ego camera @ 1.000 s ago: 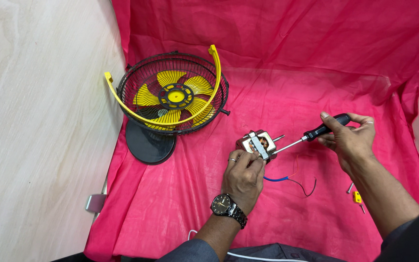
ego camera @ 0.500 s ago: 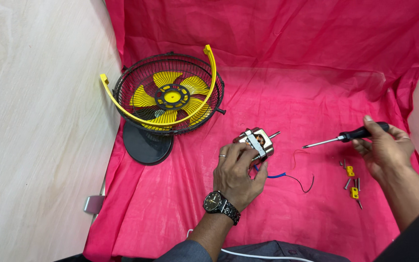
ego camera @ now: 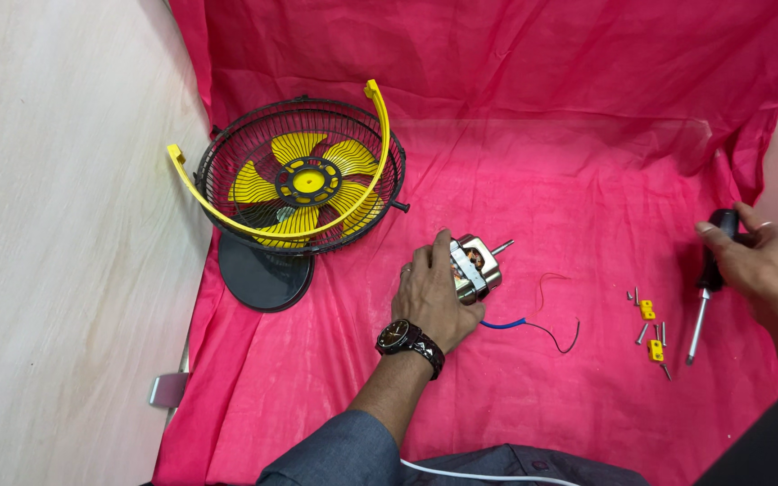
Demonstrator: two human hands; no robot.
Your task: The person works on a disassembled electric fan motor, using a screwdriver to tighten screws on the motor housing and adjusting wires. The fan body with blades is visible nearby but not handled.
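Motor sits on pink cloth under the left hand's closed grip; right hand, far right, clasps a screwdriver beside loose screws.

A bright pink cloth covers my bench and climbs up at the back. On its left side sits a round black wire fan cage with yellow plastic blades inside, tilted, and a curved yellow plastic band runs across its front. A dark round plastic disc lies just below the cage, touching it. A pale wooden panel stands along the left, with a small grey metal bracket at its foot.
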